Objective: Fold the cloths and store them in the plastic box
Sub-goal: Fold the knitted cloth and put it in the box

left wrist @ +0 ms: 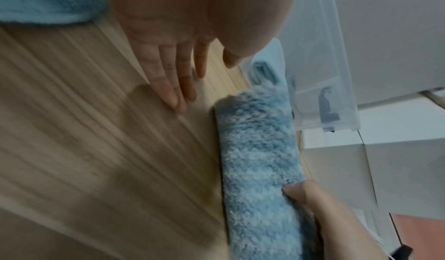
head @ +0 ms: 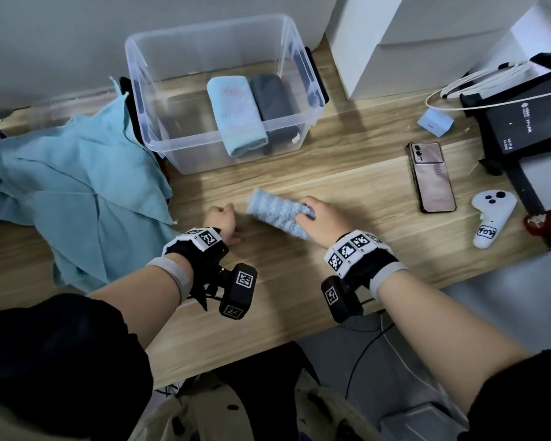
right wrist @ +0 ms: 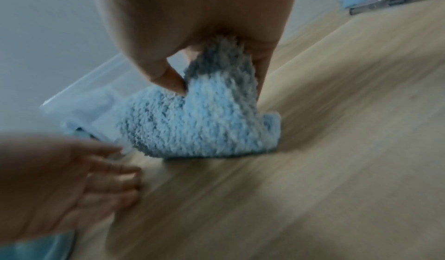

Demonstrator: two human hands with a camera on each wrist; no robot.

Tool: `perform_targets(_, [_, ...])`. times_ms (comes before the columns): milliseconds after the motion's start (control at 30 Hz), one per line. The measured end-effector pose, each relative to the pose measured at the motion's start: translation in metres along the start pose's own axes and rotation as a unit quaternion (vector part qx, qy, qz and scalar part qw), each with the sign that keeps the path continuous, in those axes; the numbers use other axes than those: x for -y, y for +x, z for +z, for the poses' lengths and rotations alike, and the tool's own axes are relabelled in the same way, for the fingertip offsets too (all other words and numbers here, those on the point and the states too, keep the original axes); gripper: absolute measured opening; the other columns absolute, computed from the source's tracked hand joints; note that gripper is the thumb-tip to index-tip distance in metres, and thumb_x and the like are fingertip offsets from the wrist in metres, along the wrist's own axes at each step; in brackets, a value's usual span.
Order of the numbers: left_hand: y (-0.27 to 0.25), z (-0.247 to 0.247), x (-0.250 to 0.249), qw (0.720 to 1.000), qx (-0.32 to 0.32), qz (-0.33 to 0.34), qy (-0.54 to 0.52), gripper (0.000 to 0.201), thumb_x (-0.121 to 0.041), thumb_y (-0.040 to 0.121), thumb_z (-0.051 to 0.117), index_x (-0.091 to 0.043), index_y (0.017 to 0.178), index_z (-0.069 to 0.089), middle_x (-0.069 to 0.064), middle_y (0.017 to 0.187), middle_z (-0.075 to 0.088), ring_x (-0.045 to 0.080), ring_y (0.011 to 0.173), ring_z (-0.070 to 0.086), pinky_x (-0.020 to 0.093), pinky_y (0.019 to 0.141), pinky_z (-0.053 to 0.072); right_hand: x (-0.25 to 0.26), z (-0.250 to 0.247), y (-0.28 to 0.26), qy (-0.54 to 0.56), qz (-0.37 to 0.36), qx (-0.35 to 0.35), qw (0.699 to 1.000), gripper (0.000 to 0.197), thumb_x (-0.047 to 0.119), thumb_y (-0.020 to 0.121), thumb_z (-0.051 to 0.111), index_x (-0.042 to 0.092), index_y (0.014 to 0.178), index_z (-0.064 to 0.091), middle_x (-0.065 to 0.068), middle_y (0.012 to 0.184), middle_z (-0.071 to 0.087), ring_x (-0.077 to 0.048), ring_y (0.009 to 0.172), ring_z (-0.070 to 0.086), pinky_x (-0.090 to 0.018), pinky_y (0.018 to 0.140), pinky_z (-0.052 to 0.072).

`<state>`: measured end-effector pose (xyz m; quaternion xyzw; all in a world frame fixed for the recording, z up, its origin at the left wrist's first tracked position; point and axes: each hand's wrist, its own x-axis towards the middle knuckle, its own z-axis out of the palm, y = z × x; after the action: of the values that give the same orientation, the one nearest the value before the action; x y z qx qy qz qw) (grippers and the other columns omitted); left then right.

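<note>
right hand: the right hand (head: 320, 219) has its grip closed on one end of the fuzzy blue-and-white cloth (head: 279, 212), thumb on one side and fingers on the other, pinching it up off the wood at that end

fuzzy cloth: folded into a long narrow roll, lying around the middle of the tabletop (head: 347, 183), far end still touching the surface, pointing toward the box

left hand: the left hand (head: 224, 220) is just beside the roll's free end, not touching it; the left wrist view shows the fingers (left wrist: 168, 85) straight and loose over the wood, so the grip is wide and holds nothing

plastic box: the clear plastic box (head: 140, 100) is at the back edge of the tabletop, no lid on

already stored: a light blue folded towel (head: 236, 116) and a dark grey folded cloth (head: 275, 100) lie side by side, touching, in the right half of the box

still loose: a big teal cloth (head: 77, 192) is crumpled at the left edge of the tabletop, just beside the box

other stuff: a pink phone (head: 431, 178), a white controller (head: 490, 218), a small blue box (head: 434, 120) and a black router (head: 519, 125) toward the right edge
</note>
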<state>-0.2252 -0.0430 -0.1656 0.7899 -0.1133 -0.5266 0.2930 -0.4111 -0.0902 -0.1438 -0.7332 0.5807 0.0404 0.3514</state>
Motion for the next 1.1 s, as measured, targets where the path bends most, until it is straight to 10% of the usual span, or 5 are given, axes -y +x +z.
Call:
perform_targets(133, [-0.012,-0.002,-0.001,0.997,0.060,-0.042,-0.019,0.025,-0.030,0.102,0.024,-0.009,0.109,0.036,0.018,0.077,0.060,0.017,0.036,0.061,0.021,0.042,0.049,-0.002,0.010,0.014,0.120,0.096,0.041,0.987,0.051,0.031,0.091,0.041,0.014,0.139,0.038,-0.008,0.106,0.059,-0.019,0.075,0.056,-0.028,0.065,0.041])
perform_targets(333, [-0.023,0.007,-0.002,0.985,0.157,-0.065,-0.018,0.039,-0.024,0.099,0.041,0.004,0.125,0.045,0.030,0.123,0.057,0.039,0.112,0.059,0.034,0.078,0.051,-0.001,0.026,0.009,0.141,0.146,0.015,0.979,0.053,0.029,0.091,0.047,0.013,0.141,0.035,-0.004,0.097,0.057,-0.018,0.071,0.056,-0.028,0.063,0.042])
perform_targets(667, [-0.026,0.007,0.003,0.984,0.179,-0.025,-0.011,0.045,-0.013,0.085,0.065,-0.003,0.126,0.050,0.011,0.109,0.064,0.026,0.092,0.063,0.040,0.088,0.051,0.012,0.035,-0.005,0.210,0.144,0.072,0.964,0.059,0.028,0.089,0.059,0.002,0.138,0.039,-0.010,0.142,0.046,-0.024,0.128,0.046,-0.031,0.104,0.037])
perform_targets(900, [-0.032,-0.006,-0.007,0.973,0.226,-0.038,-0.038,0.045,-0.002,0.084,0.064,-0.010,0.126,0.047,0.011,0.112,0.062,0.028,0.089,0.063,0.041,0.076,0.054,0.014,0.018,-0.007,0.213,0.122,0.114,0.963,0.042,0.026,0.083,0.067,0.005,0.118,0.060,-0.008,0.123,0.063,-0.020,0.104,0.060,-0.028,0.089,0.047])
perform_targets(1100, [-0.039,-0.021,-0.034,0.968,0.248,0.002,-0.037,0.046,-0.001,0.085,0.062,-0.013,0.125,0.044,0.008,0.110,0.062,0.023,0.084,0.063,0.037,0.068,0.052,0.026,-0.022,-0.002,0.331,0.130,0.107,0.928,0.070,0.032,0.081,0.069,0.007,0.139,0.040,-0.009,0.144,0.043,-0.022,0.130,0.041,-0.033,0.104,0.031])
